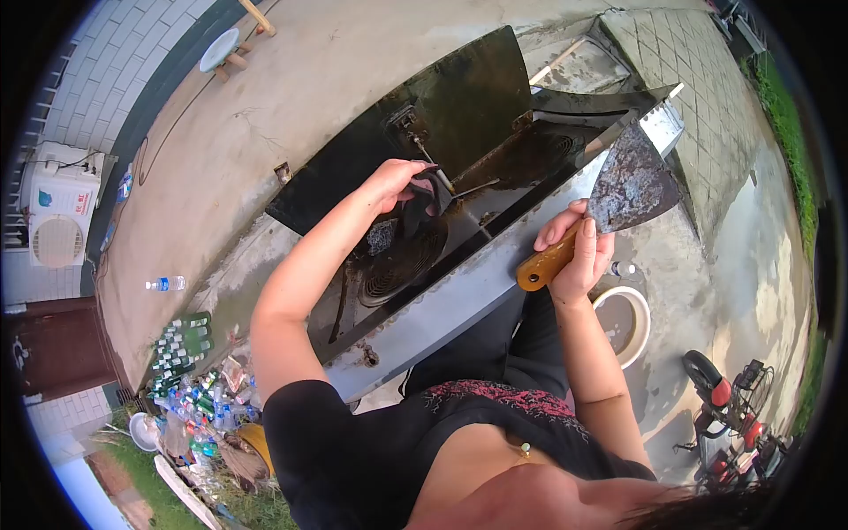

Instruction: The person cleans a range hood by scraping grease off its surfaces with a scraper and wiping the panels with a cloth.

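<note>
My right hand (pixel 579 252) is closed around the wooden handle of a scraper (pixel 632 181), whose wide, stained blade points up and to the right. My left hand (pixel 397 185) is closed on a dark cloth (pixel 431 193) over the inside of a greasy metal appliance (pixel 433 305). Beneath the cloth lies a grey scouring pad (pixel 381 237) near a round ribbed plate. A thin metal rod (pixel 475 188) is beside the cloth. The appliance's dark lid (pixel 477 97) stands raised behind.
A white bucket (pixel 644 329) holding murky liquid stands right of my legs, with a plastic bottle (pixel 623 268) beside it. Many bottles (pixel 181 353) lie at the lower left. A small stool (pixel 220 50) is at the upper left, a red and black bike (pixel 720 391) at the lower right.
</note>
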Demonstrator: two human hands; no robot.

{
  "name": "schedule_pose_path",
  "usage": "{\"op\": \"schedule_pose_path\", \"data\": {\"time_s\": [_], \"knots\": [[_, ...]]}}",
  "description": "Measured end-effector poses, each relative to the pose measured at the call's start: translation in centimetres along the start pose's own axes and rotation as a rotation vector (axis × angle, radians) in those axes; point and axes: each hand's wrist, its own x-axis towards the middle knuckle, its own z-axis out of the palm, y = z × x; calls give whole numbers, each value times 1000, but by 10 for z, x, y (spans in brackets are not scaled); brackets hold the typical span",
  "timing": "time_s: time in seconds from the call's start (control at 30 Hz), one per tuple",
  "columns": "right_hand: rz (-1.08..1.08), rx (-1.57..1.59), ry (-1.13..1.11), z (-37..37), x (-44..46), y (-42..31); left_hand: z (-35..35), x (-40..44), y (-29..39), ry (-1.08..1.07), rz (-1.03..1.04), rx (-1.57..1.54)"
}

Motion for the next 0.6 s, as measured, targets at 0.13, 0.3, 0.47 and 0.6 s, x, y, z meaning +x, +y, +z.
{"op": "schedule_pose_path", "data": {"time_s": [0.13, 0.3, 0.47, 0.6], "knots": [[35, 156, -27, -9, 5, -4, 25, -58, 60, -69, 155, 81], [111, 119, 11, -28, -12, -21, 86, -101, 106, -140, 470, -27], [86, 66, 120, -56, -27, -42, 129, -131, 160, -386, 825, -115], [50, 13, 181, -66, -27, -56, 164, -136, 195, -561, 1043, -112]]}}
